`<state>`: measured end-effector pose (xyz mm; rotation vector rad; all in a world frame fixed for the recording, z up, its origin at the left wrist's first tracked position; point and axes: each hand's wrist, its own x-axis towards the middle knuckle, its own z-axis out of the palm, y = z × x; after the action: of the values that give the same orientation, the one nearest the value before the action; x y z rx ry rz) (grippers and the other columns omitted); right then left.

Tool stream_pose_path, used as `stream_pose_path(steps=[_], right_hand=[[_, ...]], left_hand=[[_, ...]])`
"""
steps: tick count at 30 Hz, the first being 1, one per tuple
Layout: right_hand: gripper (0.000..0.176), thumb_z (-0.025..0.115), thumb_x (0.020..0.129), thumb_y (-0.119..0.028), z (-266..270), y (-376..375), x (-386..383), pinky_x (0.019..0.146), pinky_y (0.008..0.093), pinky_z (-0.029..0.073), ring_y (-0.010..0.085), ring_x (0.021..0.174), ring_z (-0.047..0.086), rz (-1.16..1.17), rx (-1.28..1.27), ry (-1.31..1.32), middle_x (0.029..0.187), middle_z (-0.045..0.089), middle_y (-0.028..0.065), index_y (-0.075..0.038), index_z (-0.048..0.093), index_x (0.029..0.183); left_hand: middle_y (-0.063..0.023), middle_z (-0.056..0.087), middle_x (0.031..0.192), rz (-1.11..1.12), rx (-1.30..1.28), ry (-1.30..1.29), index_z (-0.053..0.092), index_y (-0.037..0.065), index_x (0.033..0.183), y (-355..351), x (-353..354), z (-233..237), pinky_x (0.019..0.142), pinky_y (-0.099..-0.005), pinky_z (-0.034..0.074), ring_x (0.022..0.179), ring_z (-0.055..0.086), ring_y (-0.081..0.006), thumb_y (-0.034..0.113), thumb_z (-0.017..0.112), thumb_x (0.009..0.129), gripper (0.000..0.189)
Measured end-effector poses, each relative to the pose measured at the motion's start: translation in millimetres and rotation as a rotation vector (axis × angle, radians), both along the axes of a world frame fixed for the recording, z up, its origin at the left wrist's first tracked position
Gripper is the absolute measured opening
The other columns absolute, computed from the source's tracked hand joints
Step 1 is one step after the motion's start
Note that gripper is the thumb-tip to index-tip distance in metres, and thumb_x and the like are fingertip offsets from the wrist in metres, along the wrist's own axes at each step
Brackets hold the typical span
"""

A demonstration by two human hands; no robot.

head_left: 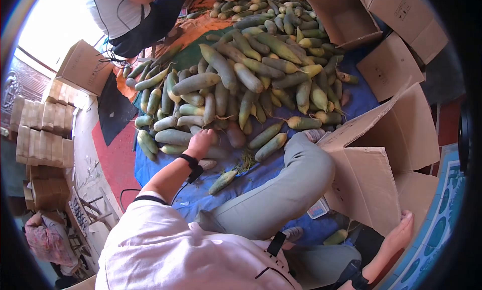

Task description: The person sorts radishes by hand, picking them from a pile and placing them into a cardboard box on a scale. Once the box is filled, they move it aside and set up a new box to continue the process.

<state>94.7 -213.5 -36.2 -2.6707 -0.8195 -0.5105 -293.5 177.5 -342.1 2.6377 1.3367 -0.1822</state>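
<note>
A large heap of green radishes (221,64) lies on a blue sheet (201,202). At the heap's near edge my left hand (201,143) rests on a radish, its fingers bent over it and partly hidden. Over on the right, my right hand (400,231) holds the near edge of an open cardboard box (359,182), fingertips on the flap. The inside of the box is mostly hidden. A single radish (222,182) lies on the sheet near my knee, beside some leafy scraps (245,162).
Another person (125,14) sits at the top left, near a closed carton (85,66). More open cartons (346,19) stand at the top right. Stacked flattened cardboard (45,132) is at the left. One radish (335,237) lies below the box.
</note>
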Motion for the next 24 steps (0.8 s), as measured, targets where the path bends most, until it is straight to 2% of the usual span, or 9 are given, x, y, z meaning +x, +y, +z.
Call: stream_pose_path(steps=[6, 11, 13, 15, 18, 19, 21, 22, 24], right_hand=[[0.033, 0.034, 0.097, -0.021, -8.5, -4.0, 2.2, 0.066, 0.0370, 0.046, 0.0305, 0.074, 0.058, 0.051, 0.020, -0.052, 0.080, 0.059, 0.0177, 0.003, 0.056, 0.091], [0.030, 0.036, 0.096, -0.019, -14.2, -6.0, 0.3, 0.063, 0.0382, 0.046, 0.0311, 0.072, 0.059, 0.129, 0.086, -0.104, 0.079, 0.059, 0.0179, 0.002, 0.055, 0.089], [0.029, 0.037, 0.096, -0.018, -14.8, -6.5, 1.0, 0.063, 0.0384, 0.046, 0.0324, 0.072, 0.058, 0.138, 0.099, -0.118, 0.079, 0.058, 0.0182, 0.002, 0.055, 0.088], [0.028, 0.037, 0.096, -0.018, -14.4, -8.2, 1.7, 0.062, 0.0390, 0.045, 0.0333, 0.071, 0.057, 0.159, 0.070, -0.146, 0.078, 0.058, 0.0183, 0.003, 0.055, 0.087], [0.025, 0.040, 0.094, -0.016, -9.6, -4.9, -3.2, 0.062, 0.0399, 0.044, 0.0341, 0.070, 0.056, 0.183, 0.074, -0.181, 0.078, 0.057, 0.0182, 0.003, 0.054, 0.088], [0.023, 0.041, 0.094, -0.015, -7.9, -3.3, -4.5, 0.062, 0.0401, 0.044, 0.0343, 0.070, 0.056, 0.194, 0.075, -0.203, 0.078, 0.057, 0.0180, 0.003, 0.054, 0.088], [0.021, 0.043, 0.093, -0.014, -3.3, -3.5, -8.7, 0.065, 0.0408, 0.044, 0.0342, 0.075, 0.055, 0.198, 0.101, -0.153, 0.085, 0.056, 0.0180, 0.003, 0.054, 0.090], [0.020, 0.043, 0.093, -0.013, 2.2, -1.3, -16.6, 0.070, 0.0405, 0.044, 0.0338, 0.080, 0.055, 0.229, 0.088, -0.208, 0.090, 0.056, 0.0176, 0.003, 0.054, 0.093], [0.019, 0.043, 0.093, -0.013, 11.6, 4.4, -34.9, 0.074, 0.0401, 0.044, 0.0334, 0.086, 0.055, 0.260, 0.079, -0.268, 0.095, 0.056, 0.0172, 0.002, 0.054, 0.096]], left_hand=[[-0.0172, 0.057, 0.096, 0.041, -0.045, -0.282, 0.046, 0.005, 0.108, -26.0, -26.6, 30.0, 0.079, -0.0437, 0.046, 0.092, 0.056, -0.0367, 0.005, 0.061, 0.070, 0.041], [-0.0181, 0.059, 0.096, 0.135, -0.074, -0.474, 0.046, 0.006, 0.109, -47.7, -12.1, 65.9, 0.077, -0.0428, 0.046, 0.092, 0.057, -0.0372, 0.011, 0.067, 0.071, 0.044], [-0.0199, 0.059, 0.092, 0.280, -0.149, -0.526, 0.045, 0.006, 0.110, -48.5, 1.8, 80.3, 0.075, -0.0436, 0.046, 0.090, 0.056, -0.0390, 0.013, 0.068, 0.072, 0.045], [-0.0176, 0.060, 0.086, 0.271, -0.068, -0.577, 0.046, 0.005, 0.110, -44.8, 5.8, 90.5, 0.071, -0.0394, 0.047, 0.082, 0.060, -0.0334, 0.016, 0.069, 0.074, 0.044], [-0.0036, 0.058, 0.083, 0.399, -0.230, -0.902, 0.047, 0.003, 0.110, -22.1, 2.6, 68.4, 0.065, -0.0262, 0.046, 0.075, 0.055, -0.0106, 0.019, 0.069, 0.079, 0.041], [-0.0036, 0.058, 0.083, 0.398, -0.222, -0.913, 0.047, 0.003, 0.110, -23.9, 6.2, 86.0, 0.065, -0.0262, 0.046, 0.075, 0.055, -0.0106, 0.019, 0.069, 0.079, 0.041], [-0.0023, 0.059, 0.090, 0.450, -0.675, -1.285, 0.048, 0.004, 0.110, -38.1, 16.5, 143.5, 0.070, -0.0257, 0.048, 0.081, 0.056, -0.0089, 0.015, 0.065, 0.084, 0.033], [-0.0051, 0.058, 0.098, 0.390, -0.761, -1.382, 0.049, 0.001, 0.110, -40.5, 19.3, 156.4, 0.077, -0.0259, 0.049, 0.088, 0.057, -0.0119, 0.019, 0.063, 0.085, 0.034], [-0.0051, 0.058, 0.099, 0.337, -0.837, -1.487, 0.049, 0.003, 0.111, -48.6, 25.0, 195.1, 0.079, -0.0269, 0.049, 0.090, 0.057, -0.0122, 0.019, 0.063, 0.085, 0.033]])
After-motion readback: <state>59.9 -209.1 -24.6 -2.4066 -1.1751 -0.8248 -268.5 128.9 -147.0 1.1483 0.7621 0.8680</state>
